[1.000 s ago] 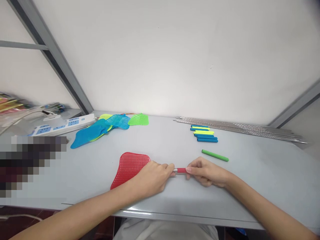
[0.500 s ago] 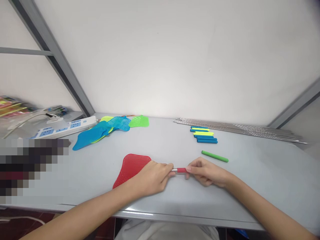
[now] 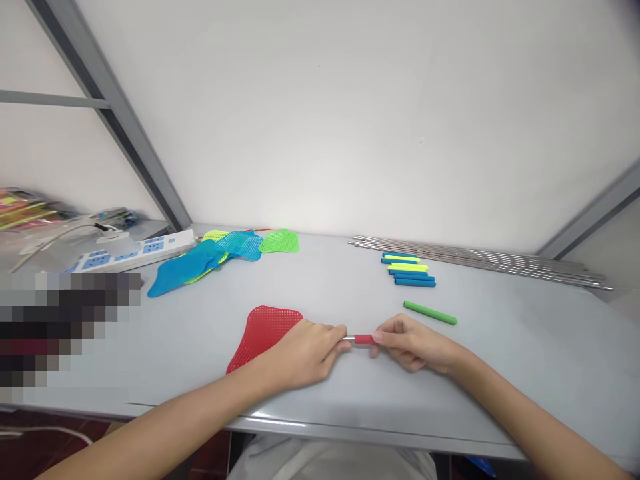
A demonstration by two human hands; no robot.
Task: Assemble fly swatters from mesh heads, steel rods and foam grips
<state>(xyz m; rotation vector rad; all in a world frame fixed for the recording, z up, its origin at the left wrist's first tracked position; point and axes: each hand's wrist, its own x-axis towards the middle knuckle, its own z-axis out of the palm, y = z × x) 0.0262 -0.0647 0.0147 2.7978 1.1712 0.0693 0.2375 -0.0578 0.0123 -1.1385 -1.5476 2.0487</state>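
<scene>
A red perforated fly swatter head (image 3: 267, 330) lies on the table, partly covered by my left hand (image 3: 315, 350). That hand is closed around a thin metal rod (image 3: 350, 339), of which only a short length shows. On the rod's right end sits a red handle sleeve (image 3: 363, 339). My right hand (image 3: 413, 343) pinches the sleeve's outer end between thumb and fingers. How far the rod reaches into the sleeve is hidden. Just beyond my right hand lies a loose green handle sleeve (image 3: 430, 313).
Blue and yellow handle sleeves (image 3: 409, 269) lie in a group behind the green one. Several metal rods (image 3: 475, 259) run along the wall. Blue swatter heads (image 3: 187, 268) overlap yellow ones near a green head (image 3: 280, 241). A power strip (image 3: 145, 250) stands at left.
</scene>
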